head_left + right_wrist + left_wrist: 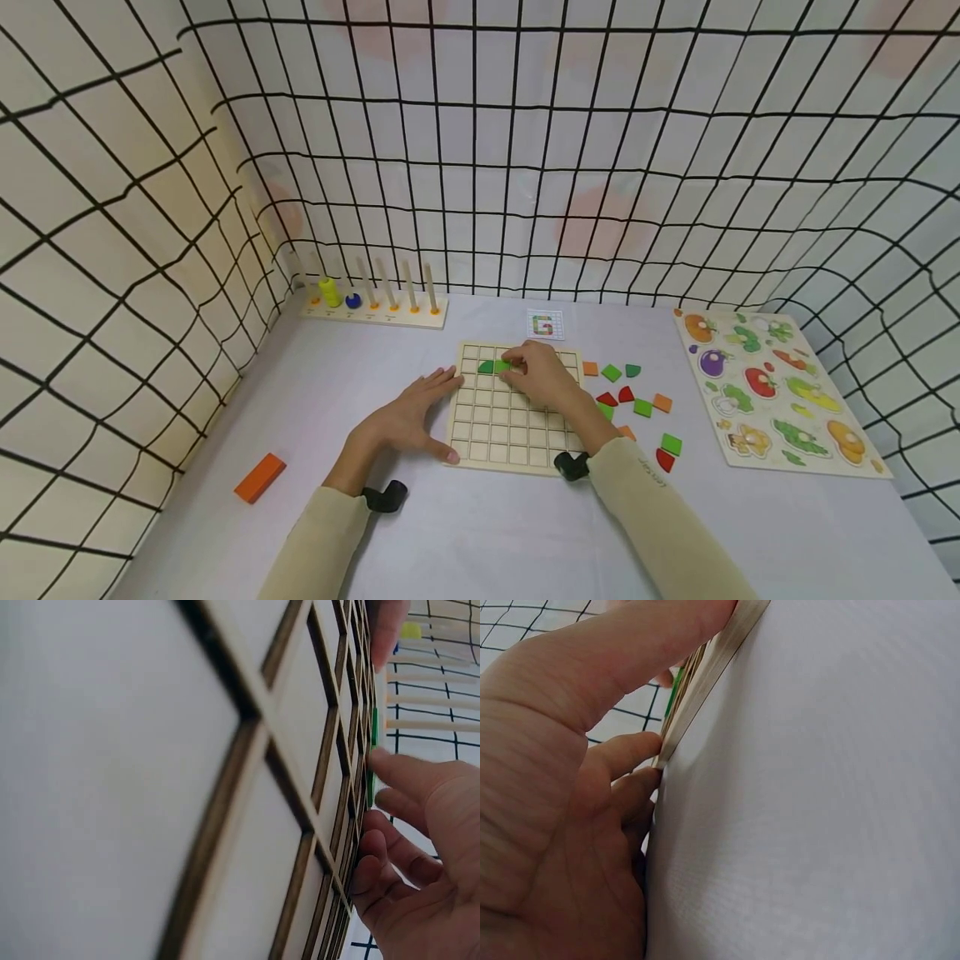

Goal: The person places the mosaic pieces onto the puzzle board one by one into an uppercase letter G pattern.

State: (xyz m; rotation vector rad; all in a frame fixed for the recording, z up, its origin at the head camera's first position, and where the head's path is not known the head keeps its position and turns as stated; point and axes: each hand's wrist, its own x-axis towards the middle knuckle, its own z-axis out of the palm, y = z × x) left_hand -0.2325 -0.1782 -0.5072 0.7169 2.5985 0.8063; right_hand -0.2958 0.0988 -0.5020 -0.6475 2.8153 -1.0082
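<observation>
A wooden grid board [489, 414] lies flat in the middle of the table. My left hand [411, 414] is spread along its left side, fingertips and thumb touching the edge; the left wrist view shows them against the board's side [705, 686]. Over the upper part of the board, my right hand [546, 379] pinches a green square tile [501, 367] at a grid cell. In the right wrist view the thumb [409, 771] touches the thin green edge of a tile. Just left of the square sits a green quarter-round tile [486, 367] in its cell.
Right of the board lie loose green, orange [662, 403] and red tiles [665, 460]. A small pattern card [545, 325] is behind it. A peg stand [375, 315] stands back left, an orange block [260, 478] front left, a vegetable puzzle [787, 392] far right. Black netting [480, 167] surrounds the table.
</observation>
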